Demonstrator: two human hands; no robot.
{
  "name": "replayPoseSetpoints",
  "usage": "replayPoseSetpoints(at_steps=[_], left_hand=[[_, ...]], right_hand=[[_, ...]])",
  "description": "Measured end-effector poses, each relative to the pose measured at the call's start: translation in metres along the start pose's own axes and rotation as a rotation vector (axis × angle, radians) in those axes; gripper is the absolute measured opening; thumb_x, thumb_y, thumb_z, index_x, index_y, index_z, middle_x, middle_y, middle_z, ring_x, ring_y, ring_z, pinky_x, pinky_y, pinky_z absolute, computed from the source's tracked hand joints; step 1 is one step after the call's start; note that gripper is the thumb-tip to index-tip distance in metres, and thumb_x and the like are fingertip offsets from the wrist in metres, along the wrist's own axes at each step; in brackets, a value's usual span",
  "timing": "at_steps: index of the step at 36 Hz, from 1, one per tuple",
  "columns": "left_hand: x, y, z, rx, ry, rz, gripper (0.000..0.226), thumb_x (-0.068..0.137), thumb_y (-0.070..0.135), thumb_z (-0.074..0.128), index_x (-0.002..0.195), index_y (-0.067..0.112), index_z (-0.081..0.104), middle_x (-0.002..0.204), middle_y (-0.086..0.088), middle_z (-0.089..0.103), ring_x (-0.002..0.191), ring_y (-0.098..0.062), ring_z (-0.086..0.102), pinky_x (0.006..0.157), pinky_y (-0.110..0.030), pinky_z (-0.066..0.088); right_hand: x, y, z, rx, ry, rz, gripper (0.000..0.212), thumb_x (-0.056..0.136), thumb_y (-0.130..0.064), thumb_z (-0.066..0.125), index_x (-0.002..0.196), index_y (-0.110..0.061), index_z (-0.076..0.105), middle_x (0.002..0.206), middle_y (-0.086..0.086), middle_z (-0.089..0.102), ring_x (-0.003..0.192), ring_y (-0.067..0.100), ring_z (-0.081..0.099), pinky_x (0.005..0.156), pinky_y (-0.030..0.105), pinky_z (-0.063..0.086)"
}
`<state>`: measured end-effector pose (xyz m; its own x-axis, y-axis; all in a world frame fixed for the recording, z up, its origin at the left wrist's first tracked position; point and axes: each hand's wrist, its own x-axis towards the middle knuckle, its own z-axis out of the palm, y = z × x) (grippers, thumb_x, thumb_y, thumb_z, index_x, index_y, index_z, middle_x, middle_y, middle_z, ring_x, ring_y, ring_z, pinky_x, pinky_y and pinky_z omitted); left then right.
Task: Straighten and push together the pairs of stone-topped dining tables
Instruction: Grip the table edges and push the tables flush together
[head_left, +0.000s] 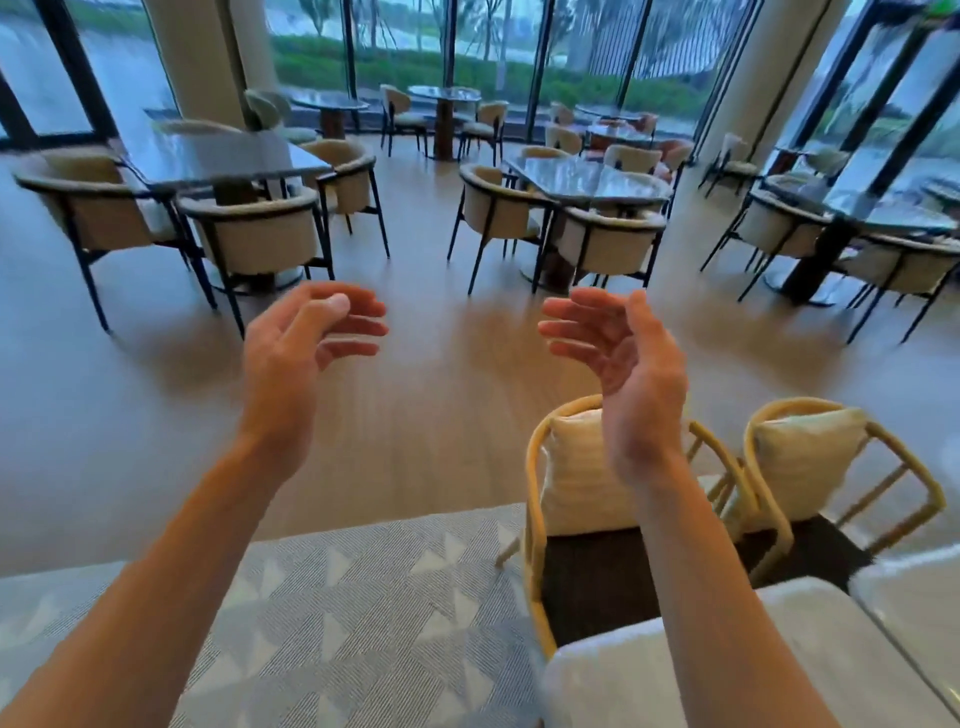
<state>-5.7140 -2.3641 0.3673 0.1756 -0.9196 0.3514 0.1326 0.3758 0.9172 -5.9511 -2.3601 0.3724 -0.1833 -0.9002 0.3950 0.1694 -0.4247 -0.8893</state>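
We see the nearest stone-topped desks well ahead of both hands, across a stretch of bare wood floor (415, 374). The left stone-topped desk (218, 156) stands at the upper left, ringed by beige tub chairs (260, 234) on thin black legs. The centre stone-topped desk (582, 182) stands at the upper middle, likewise with tub chairs tucked round it. We cannot tell from this blurred view whether either top is one slab or a pushed-together pair. A third stone-topped desk (883, 213) stands at the right edge beside a pale column (696, 130). More small desks and chairs stand further back against the floor-to-ceiling windows (493, 47).

The left hand (301, 343) is raised in the air below and between the left and centre desks, palm turned inward, fingers loosely curved and spread, holding nothing. The right hand (618, 358) is raised opposite it, palm facing the left hand, fingers likewise relaxed and parted, holding nothing. Neither hand touches any desk; both are well apart from all of them.

Nearer to us, two yellow-framed chairs (571, 467) with pale cushions stand below the right hand, on a dark mat. A grey patterned rug (337, 613) lies beneath the forearms. White upholstery (779, 649) fills the lower right corner.
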Motion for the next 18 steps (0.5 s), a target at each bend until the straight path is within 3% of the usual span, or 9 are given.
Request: replayPoseSetpoints(at_steps=[5,13,18], left_hand=[[0.124,-0.045,0.016,-0.046,-0.101,0.041,0.028,0.089,0.024,0.047,0.099,0.01,0.068,0.098,-0.011,0.074,0.092,-0.025,0.071,0.079,-0.033,0.057],[0.32,-0.083,0.073,-0.109,-0.29,0.046,0.028,0.089,0.024,0.046,0.099,0.012,0.069,0.102,-0.012,0.074,0.097,-0.03,0.07,0.087,-0.049,0.054],[0.428,-0.112,0.13,-0.154,-0.446,0.107,0.03,0.084,0.036,0.052,0.1,0.017,0.07,0.102,-0.007,0.075,0.099,-0.027,0.07,0.087,-0.046,0.056]], right_hand=[[0.106,0.049,0.025,-0.02,0.049,-0.065,0.052,0.101,-0.037,0.031,0.109,0.001,0.066,0.107,0.022,0.073,0.097,0.038,0.07,0.084,0.045,0.055],[0.271,0.076,0.042,-0.109,0.202,-0.159,0.046,0.1,-0.04,0.034,0.103,-0.01,0.069,0.105,0.017,0.075,0.099,0.038,0.07,0.088,0.049,0.053],[0.365,0.082,0.02,-0.173,0.309,-0.252,0.045,0.101,-0.038,0.033,0.105,-0.009,0.067,0.105,0.016,0.074,0.098,0.036,0.07,0.085,0.045,0.055]])
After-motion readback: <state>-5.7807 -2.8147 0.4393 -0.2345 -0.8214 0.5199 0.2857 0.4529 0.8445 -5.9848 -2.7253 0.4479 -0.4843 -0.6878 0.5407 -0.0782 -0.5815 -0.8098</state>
